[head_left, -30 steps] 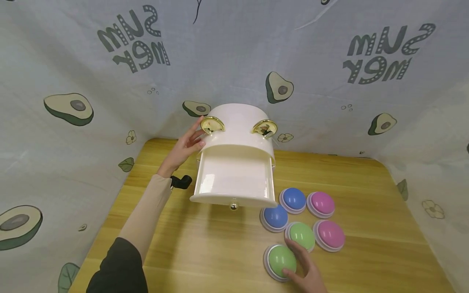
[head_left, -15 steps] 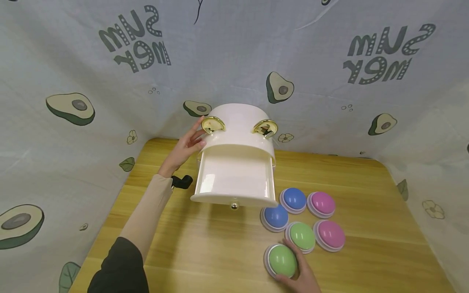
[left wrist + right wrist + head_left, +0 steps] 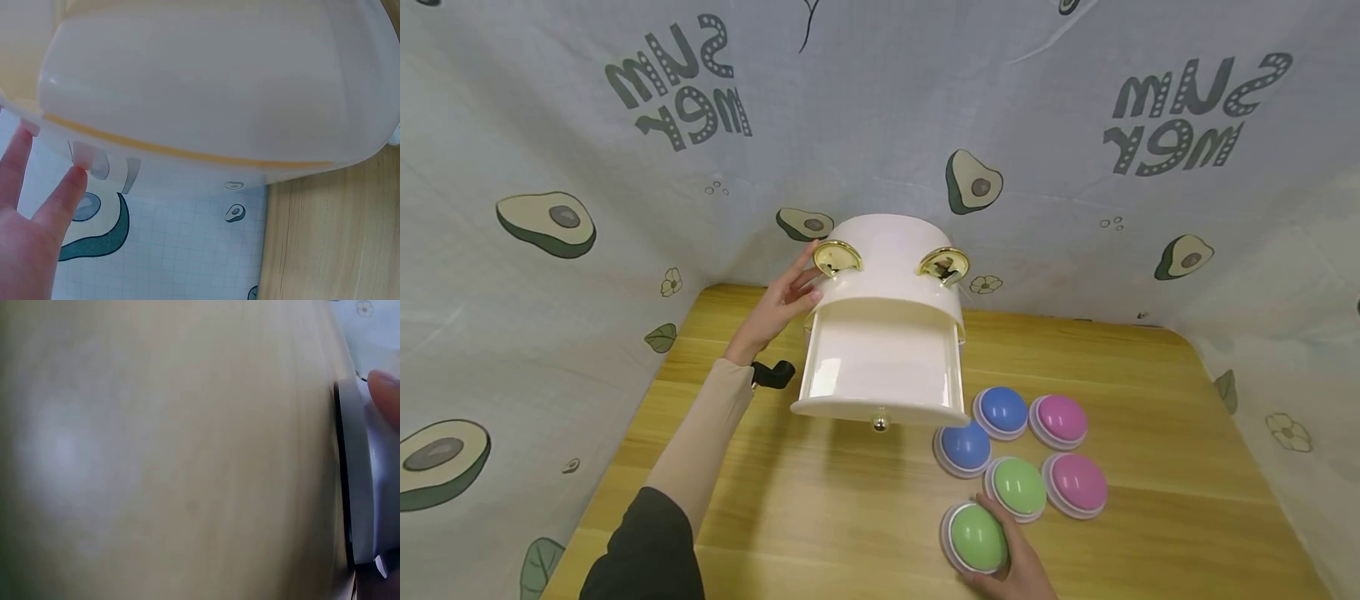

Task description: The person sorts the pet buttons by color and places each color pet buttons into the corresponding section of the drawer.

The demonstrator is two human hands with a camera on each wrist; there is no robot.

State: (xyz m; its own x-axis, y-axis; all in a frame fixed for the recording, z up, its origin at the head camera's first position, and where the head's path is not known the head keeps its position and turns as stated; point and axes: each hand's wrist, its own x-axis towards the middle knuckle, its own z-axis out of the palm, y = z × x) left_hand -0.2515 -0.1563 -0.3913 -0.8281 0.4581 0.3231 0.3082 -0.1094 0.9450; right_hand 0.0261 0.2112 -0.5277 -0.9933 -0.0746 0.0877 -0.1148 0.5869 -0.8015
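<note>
A white container (image 3: 891, 237) with two gold-rimmed, ear-like pieces stands at the back, its drawer (image 3: 880, 358) pulled out and bare inside. My left hand (image 3: 767, 315) touches the container's left side with fairly straight fingers; the left wrist view has two fingertips (image 3: 78, 178) against its wall. Lower right, my right hand (image 3: 1018, 562) grips the nearest green dome button (image 3: 977, 537) by its rim, thumb at the front and fingers behind. In the right wrist view, the button's pale base (image 3: 359, 475) is close to the tabletop, a dark line beneath it.
Beyond the right hand are another green button (image 3: 1018, 485), two blue buttons (image 3: 1003, 409) and two pink buttons (image 3: 1078, 482) on the wooden table (image 3: 1150, 400). A gold knob (image 3: 880, 423) sticks out from the drawer front. An avocado-print cloth (image 3: 865, 117) hangs behind.
My right hand has shifted slightly left and closed its grip round the near green button. My left hand and the open drawer look unchanged.
</note>
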